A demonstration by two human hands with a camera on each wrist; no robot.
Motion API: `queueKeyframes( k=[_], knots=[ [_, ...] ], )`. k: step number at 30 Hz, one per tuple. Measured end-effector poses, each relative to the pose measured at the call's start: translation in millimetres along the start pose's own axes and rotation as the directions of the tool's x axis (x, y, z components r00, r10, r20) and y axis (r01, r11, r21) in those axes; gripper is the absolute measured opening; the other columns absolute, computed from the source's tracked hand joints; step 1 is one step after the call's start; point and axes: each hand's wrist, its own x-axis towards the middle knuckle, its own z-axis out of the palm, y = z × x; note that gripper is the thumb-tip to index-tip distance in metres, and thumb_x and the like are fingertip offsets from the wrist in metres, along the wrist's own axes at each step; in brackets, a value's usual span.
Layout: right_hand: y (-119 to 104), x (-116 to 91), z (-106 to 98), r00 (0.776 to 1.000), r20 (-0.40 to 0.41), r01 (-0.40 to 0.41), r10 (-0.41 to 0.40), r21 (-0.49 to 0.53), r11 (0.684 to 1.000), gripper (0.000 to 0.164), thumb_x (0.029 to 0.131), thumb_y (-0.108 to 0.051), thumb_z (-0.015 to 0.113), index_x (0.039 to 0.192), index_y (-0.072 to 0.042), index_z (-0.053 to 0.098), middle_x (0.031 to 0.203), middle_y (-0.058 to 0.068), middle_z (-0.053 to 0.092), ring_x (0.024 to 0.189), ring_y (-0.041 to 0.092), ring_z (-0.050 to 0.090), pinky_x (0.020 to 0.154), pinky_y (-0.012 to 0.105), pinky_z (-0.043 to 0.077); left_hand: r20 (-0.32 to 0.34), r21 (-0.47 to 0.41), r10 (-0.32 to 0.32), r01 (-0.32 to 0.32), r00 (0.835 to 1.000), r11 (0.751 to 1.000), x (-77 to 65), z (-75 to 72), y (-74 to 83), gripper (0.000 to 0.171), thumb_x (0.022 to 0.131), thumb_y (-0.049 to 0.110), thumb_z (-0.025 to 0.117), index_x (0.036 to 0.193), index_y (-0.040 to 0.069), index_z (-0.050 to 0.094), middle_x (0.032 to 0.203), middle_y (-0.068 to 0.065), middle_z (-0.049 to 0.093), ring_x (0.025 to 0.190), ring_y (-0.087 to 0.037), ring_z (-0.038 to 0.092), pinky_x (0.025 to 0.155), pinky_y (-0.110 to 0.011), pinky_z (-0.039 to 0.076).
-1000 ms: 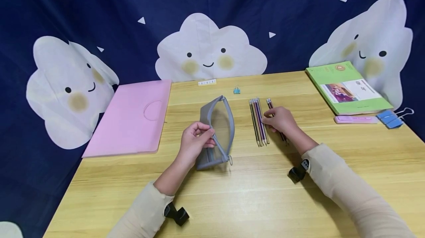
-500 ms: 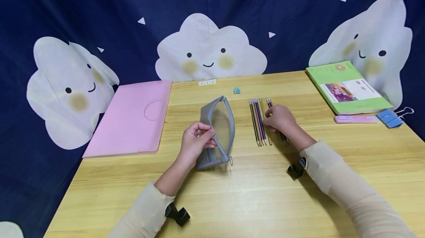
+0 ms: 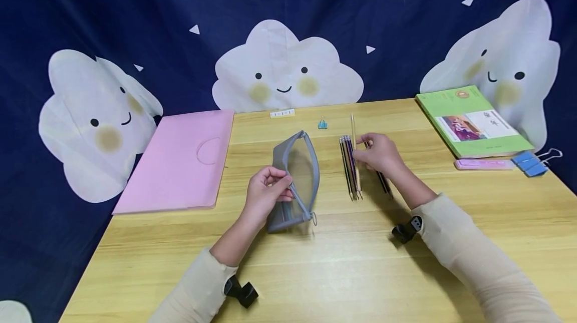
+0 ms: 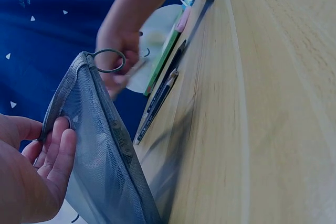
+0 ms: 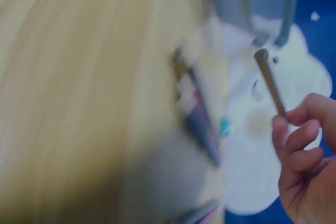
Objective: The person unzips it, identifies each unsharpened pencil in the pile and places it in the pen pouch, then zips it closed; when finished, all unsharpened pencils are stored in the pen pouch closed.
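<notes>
My left hand (image 3: 266, 190) pinches the near side of the open mouth of a grey mesh zip pouch (image 3: 314, 163), thumb against fingers, and the pouch gapes to the right. A metal ring (image 4: 111, 60) hangs at its zip end. My right hand (image 3: 380, 155) pinches a gold-coloured pencil (image 3: 353, 125) between thumb and fingers, raised off the table in the right wrist view (image 5: 273, 87). Just left of that hand lies a row of several dark pencils (image 3: 346, 168), partly overlapped by the held one. More dark pencils (image 3: 384, 185) lie beneath the right hand, their upper parts mostly hidden.
A pink folder (image 3: 180, 163) lies at the left. Behind the pouch are a white eraser-like block (image 3: 282, 113) and a small teal binder clip (image 3: 322, 124). At the right lie a green book (image 3: 471, 122), a pink pen-like case (image 3: 484, 164) and a large blue binder clip (image 3: 532, 164).
The gold pencil has come away from the row's right side and up off the table in my right hand. My left hand and the pouch have stayed nearly still.
</notes>
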Motion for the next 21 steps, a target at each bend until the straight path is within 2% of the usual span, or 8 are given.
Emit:
queueKeyframes(
  k=[2, 4, 6, 8, 11, 15, 18, 21],
  knots=[
    [-14.4, -5.1, 5.4, 0.999, -0.037, 0.041, -0.036, 0.140, 0.989, 0.035, 0.072, -0.009, 0.057, 0.106, -0.004, 0.050, 0.063, 0.016, 0.059, 0.038, 0.016, 0.045, 0.034, 0.024, 0.039, 0.000, -0.001, -0.001, 0.001, 1.000, 1.000, 0.3, 0.1, 0.0, 0.038, 0.067, 0.028, 0.073, 0.090, 0.004, 0.055, 0.080, -0.019, 0.057, 0.057, -0.033, 0.059, 0.052, -0.044, 0.053],
    [-27.6, -10.4, 14.3, 0.996, -0.070, 0.077, -0.060, 0.267, 0.960, 0.036, 0.071, -0.004, 0.056, 0.106, -0.004, 0.048, 0.062, 0.015, 0.059, 0.035, 0.014, 0.043, 0.031, 0.021, 0.035, -0.002, -0.006, -0.003, 0.003, 1.000, 1.000, 0.5, 0.6, 0.1, 0.037, 0.067, 0.027, 0.073, 0.090, 0.004, 0.054, 0.080, -0.019, 0.057, 0.057, -0.033, 0.059, 0.052, -0.044, 0.053],
    [-36.9, -15.3, 26.2, 0.987, -0.115, 0.142, -0.109, 0.347, 0.927, 0.036, 0.071, 0.000, 0.055, 0.106, -0.003, 0.047, 0.062, 0.014, 0.059, 0.033, 0.012, 0.042, 0.029, 0.021, 0.036, -0.004, -0.013, -0.004, 0.004, 1.000, 1.000, 0.4, 1.4, 0.0, 0.037, 0.067, 0.026, 0.073, 0.090, 0.004, 0.054, 0.080, -0.019, 0.057, 0.056, -0.032, 0.059, 0.052, -0.044, 0.053],
    [-42.7, -19.2, 39.8, 0.978, -0.164, 0.186, -0.132, 0.382, 0.905, 0.037, 0.070, 0.001, 0.057, 0.104, -0.005, 0.046, 0.063, 0.013, 0.060, 0.035, 0.017, 0.046, 0.031, 0.025, 0.041, -0.005, -0.021, 0.000, -0.001, 1.000, 1.000, 0.2, 2.3, -0.1, 0.036, 0.068, 0.025, 0.072, 0.090, 0.003, 0.054, 0.080, -0.020, 0.057, 0.056, -0.032, 0.059, 0.051, -0.044, 0.053],
    [-46.0, -24.2, 60.6, 0.968, -0.206, 0.214, -0.144, 0.379, 0.900, 0.038, 0.069, 0.000, 0.059, 0.103, -0.007, 0.045, 0.063, 0.011, 0.060, 0.041, 0.025, 0.051, 0.037, 0.036, 0.048, -0.003, -0.031, 0.013, -0.013, 1.000, 0.999, -0.4, 3.5, -0.9, 0.035, 0.068, 0.024, 0.072, 0.090, 0.003, 0.053, 0.080, -0.020, 0.057, 0.055, -0.031, 0.059, 0.051, -0.044, 0.053],
    [-45.2, -29.4, 82.8, 0.989, -0.117, 0.130, -0.094, 0.350, 0.928, 0.038, 0.068, -0.003, 0.061, 0.101, -0.008, 0.044, 0.062, 0.009, 0.060, 0.041, 0.025, 0.051, 0.039, 0.039, 0.049, 0.001, -0.044, 0.029, -0.029, 1.000, 0.999, -0.6, 4.6, -2.4, 0.035, 0.069, 0.024, 0.071, 0.090, 0.003, 0.053, 0.081, -0.020, 0.057, 0.056, -0.032, 0.059, 0.051, -0.044, 0.053],
    [-45.0, -30.9, 91.7, 0.999, 0.007, 0.045, -0.050, 0.330, 0.943, 0.036, 0.067, -0.004, 0.059, 0.099, -0.006, 0.043, 0.059, 0.010, 0.059, 0.036, 0.018, 0.046, 0.033, 0.029, 0.043, 0.001, -0.052, 0.033, -0.033, 0.999, 0.998, -0.5, 5.9, -2.5, 0.034, 0.070, 0.023, 0.071, 0.090, 0.002, 0.052, 0.082, -0.019, 0.057, 0.057, -0.031, 0.060, 0.052, -0.043, 0.053],
    [-46.8, -29.6, 95.3, 0.993, 0.114, -0.023, -0.013, 0.309, 0.951, 0.034, 0.067, -0.004, 0.058, 0.098, -0.004, 0.044, 0.058, 0.012, 0.059, 0.033, 0.013, 0.039, 0.030, 0.020, 0.033, 0.002, -0.054, 0.040, -0.040, 0.999, 0.998, -0.8, 8.6, -1.8, 0.032, 0.071, 0.021, 0.070, 0.090, 0.002, 0.052, 0.084, -0.018, 0.057, 0.057, -0.030, 0.060, 0.052, -0.042, 0.053]
  ],
)
